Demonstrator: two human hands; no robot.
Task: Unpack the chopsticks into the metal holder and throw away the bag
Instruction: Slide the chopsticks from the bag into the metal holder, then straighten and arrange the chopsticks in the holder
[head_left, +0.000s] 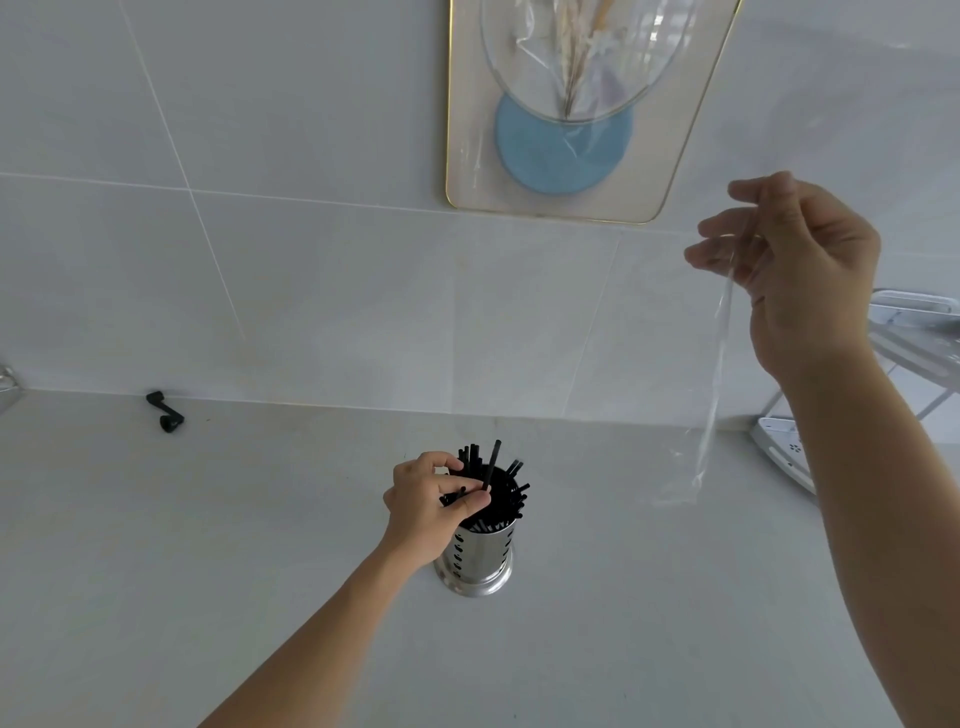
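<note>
Many black chopsticks (493, 480) stood fanned out in the metal holder (475, 558), a shiny perforated steel cylinder with a flared base, upright on the pale matte surface (208, 571). Left hand (434, 501) was at the holder's rim, fingers curled and pinched around a few of the thin, square-ended sticks, apparently settling them. Right hand (800, 270) was raised well above and right of the holder, fingers loosely bent, pinching the top of the bag (711, 405), which hung down limp; clear, thin, crinkly film, looked empty, hard to see its full outline against the tiles. Judged step: unpacking was about done, last sticks being tidied. Next move would call for letting go of the sticks without tipping the holder, then carrying the bag to a bin; no bin in view. Left of the holder, near the wall, lay a small black angled part (166, 413). Right of the holder, a white rack (789, 447) at the frame edge. Above the holder, a gold-rimmed picture (571, 156) hung on glossy grey tiles.
</note>
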